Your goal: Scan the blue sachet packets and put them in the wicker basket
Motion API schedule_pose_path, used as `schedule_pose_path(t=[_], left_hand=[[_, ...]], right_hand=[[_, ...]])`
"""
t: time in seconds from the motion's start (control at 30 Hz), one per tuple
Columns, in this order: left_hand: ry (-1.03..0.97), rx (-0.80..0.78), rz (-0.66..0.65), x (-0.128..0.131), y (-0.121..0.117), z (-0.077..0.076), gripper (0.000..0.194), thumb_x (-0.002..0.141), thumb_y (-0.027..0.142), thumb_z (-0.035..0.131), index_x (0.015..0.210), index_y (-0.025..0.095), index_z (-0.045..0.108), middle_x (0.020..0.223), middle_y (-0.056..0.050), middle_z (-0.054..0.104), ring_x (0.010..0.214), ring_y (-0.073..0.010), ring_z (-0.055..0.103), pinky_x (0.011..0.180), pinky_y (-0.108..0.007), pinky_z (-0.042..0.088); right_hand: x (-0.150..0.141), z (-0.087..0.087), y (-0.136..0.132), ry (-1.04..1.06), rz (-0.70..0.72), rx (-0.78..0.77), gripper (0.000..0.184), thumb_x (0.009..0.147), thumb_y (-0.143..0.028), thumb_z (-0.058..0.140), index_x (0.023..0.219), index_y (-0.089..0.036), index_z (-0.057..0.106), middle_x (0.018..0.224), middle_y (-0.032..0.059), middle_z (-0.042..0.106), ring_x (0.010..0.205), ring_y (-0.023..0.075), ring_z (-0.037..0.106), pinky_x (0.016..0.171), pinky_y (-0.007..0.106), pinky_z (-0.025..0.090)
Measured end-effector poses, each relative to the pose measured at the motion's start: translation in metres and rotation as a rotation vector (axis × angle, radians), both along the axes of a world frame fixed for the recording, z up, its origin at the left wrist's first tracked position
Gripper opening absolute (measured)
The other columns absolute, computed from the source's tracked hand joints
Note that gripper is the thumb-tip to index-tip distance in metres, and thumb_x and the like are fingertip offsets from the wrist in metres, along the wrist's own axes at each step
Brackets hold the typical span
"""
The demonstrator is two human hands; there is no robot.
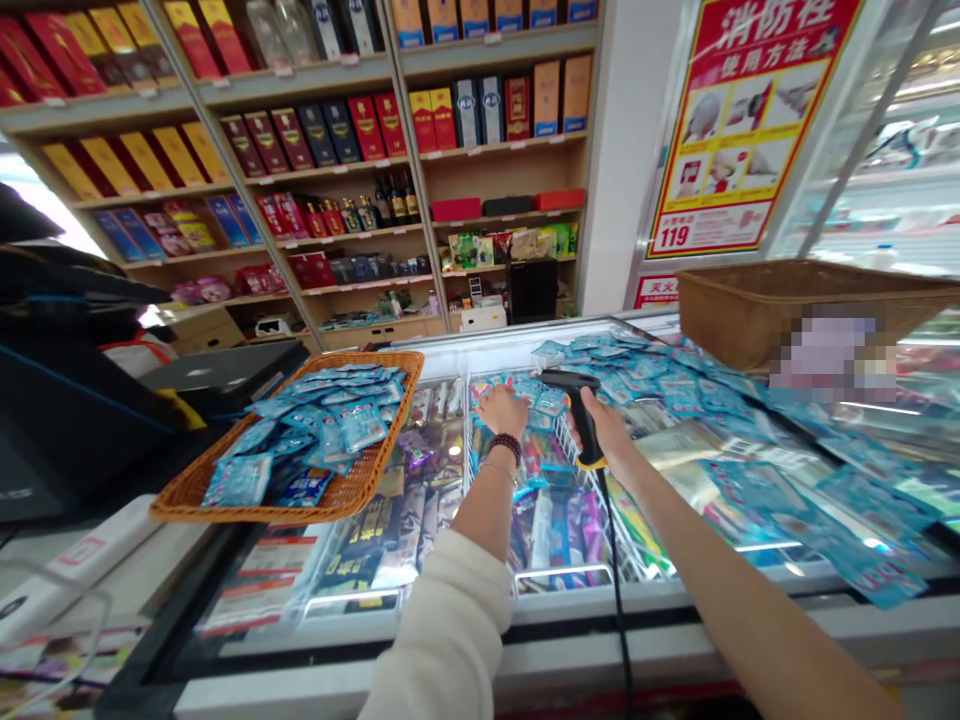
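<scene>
Head view — barcode scanner (583, 420) in right hand (609, 430) — left hand (502, 412) on packets (550, 403)

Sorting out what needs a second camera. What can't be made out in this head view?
Head view:
- Packets under the left hand: covered by the palm.
- Scanner grip: covered by the right hand.
- Print on the packets in the near basket: too small.
- Inside the far basket: hidden by its wall, cut off by the right edge.
- Patch below it: pixelated.
</scene>
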State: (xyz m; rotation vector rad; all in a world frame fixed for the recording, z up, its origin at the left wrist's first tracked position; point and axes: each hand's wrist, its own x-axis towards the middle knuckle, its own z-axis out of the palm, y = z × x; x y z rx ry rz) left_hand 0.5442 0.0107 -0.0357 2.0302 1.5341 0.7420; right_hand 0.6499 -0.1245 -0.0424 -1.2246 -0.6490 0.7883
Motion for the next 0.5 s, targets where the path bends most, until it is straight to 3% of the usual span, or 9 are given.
schedule_pose_path(t=[0.07,0.13,0.27,0.37,0.5], left_hand=[[-0.025,0.01,0.011,-0.003,0.001,0.0,0.053,0.089,0.032,0.081,0.139,0.022,0.067,0.147,-0.02,0.069,0.145,-0.0403,0.056,0.121,-0.054,0.039],[-0.033,0.005,0.005,-0.006,0.006,0.004,0.063,0.083,0.026,0.087,0.141,0.019,0.065,0.154,-0.025,0.063,0.148,-0.0428,0.054,0.12,-0.054,0.042],[-0.037,-0.056,-0.111,-0.011,0.021,0.017,0.036,0.071,0.011,0.092,0.101,0.013,0.073,0.139,-0.032,0.07,0.143,-0.0484,0.059,0.116,-0.056,0.046],[-0.035,-0.091,-0.143,-0.018,0.03,0.019,0.032,0.064,0.011,0.095,0.075,0.017,0.066,0.114,-0.027,0.078,0.129,-0.0468,0.07,0.11,-0.053,0.05],[-0.075,-0.038,-0.114,-0.035,0.032,0.009,0.035,0.078,0.022,0.087,0.065,0.023,0.055,0.09,-0.015,0.076,0.116,-0.037,0.073,0.102,-0.041,0.051]], right_hand=[[0.0,0.0,0.001,-0.004,-0.004,-0.015,0.056,0.085,-0.079,0.072,0.089,-0.024,0.065,0.065,-0.001,0.064,0.042,0.013,0.055,0.036,0.026,0.043],[0.0,-0.001,0.003,-0.008,-0.018,-0.015,0.055,0.087,-0.079,0.071,0.09,-0.024,0.066,0.065,-0.0008,0.064,0.042,0.0133,0.055,0.035,0.026,0.043],[0.002,-0.007,0.006,0.002,-0.033,0.007,0.055,0.086,-0.078,0.073,0.089,-0.024,0.066,0.065,0.0,0.064,0.042,0.0139,0.056,0.035,0.026,0.043],[0.002,-0.009,0.007,-0.017,-0.041,0.002,0.057,0.085,-0.08,0.072,0.084,-0.024,0.064,0.063,0.0,0.063,0.041,0.0138,0.054,0.034,0.026,0.043],[-0.002,-0.004,0.006,-0.036,-0.039,-0.016,0.056,0.086,-0.081,0.069,0.083,-0.025,0.062,0.062,-0.0005,0.063,0.04,0.0136,0.052,0.034,0.026,0.042]])
